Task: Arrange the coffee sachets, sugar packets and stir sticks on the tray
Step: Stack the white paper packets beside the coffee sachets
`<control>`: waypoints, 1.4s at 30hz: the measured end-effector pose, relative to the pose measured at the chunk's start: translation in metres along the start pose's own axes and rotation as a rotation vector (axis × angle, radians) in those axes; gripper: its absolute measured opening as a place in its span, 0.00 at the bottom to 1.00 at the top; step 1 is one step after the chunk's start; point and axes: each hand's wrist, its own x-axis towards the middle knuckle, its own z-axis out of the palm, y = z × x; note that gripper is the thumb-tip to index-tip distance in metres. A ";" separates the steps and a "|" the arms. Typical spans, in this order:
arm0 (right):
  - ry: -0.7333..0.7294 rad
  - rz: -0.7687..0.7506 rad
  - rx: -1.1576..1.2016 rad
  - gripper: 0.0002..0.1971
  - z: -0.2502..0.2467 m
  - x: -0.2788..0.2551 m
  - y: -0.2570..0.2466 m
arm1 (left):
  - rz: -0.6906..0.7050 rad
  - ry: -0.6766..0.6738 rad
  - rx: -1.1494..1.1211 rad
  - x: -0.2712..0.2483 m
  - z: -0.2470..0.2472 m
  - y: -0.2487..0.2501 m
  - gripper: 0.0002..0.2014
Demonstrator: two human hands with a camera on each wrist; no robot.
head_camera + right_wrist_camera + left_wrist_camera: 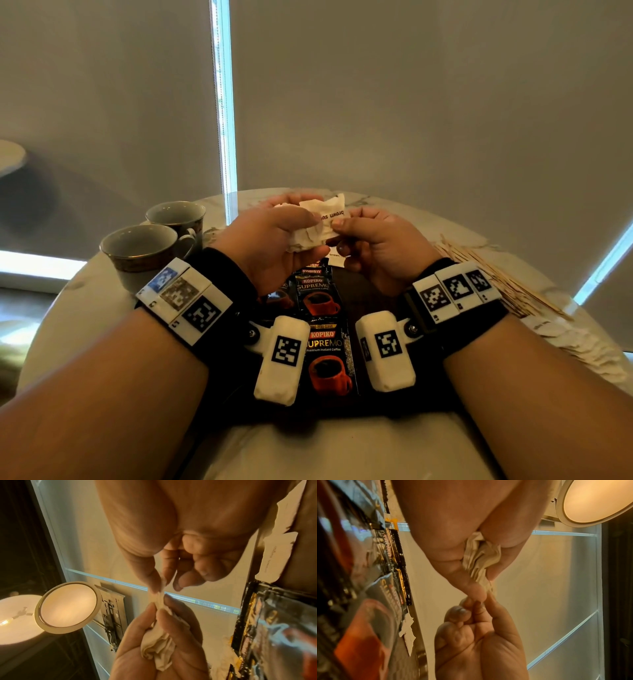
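My left hand point(306, 222) is raised over the tray and grips a crumpled bunch of white sugar packets point(308, 240), also seen in the left wrist view point(479, 558) and the right wrist view point(157, 651). My right hand point(340, 224) pinches the edge of one packet printed "brown sugar" point(330, 209) sticking out of the bunch; the pinch point(158, 586) is thumb against forefinger. Below lies the dark tray point(373, 291) with black Kopiko coffee sachets point(329, 356) in a column and another sugar packet point(337, 258) at its far end. Wooden stir sticks point(496, 274) lie in a heap on the table to the right.
Two grey cups point(144, 246) point(178, 214) stand at the table's left, close to my left wrist. Several loose sugar packets point(575, 346) lie at the right edge of the round marble table point(342, 452). Grey blinds hang behind the table.
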 end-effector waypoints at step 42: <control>0.556 0.180 0.196 0.13 -0.069 0.039 0.038 | 0.000 0.120 -0.053 0.009 -0.008 -0.001 0.05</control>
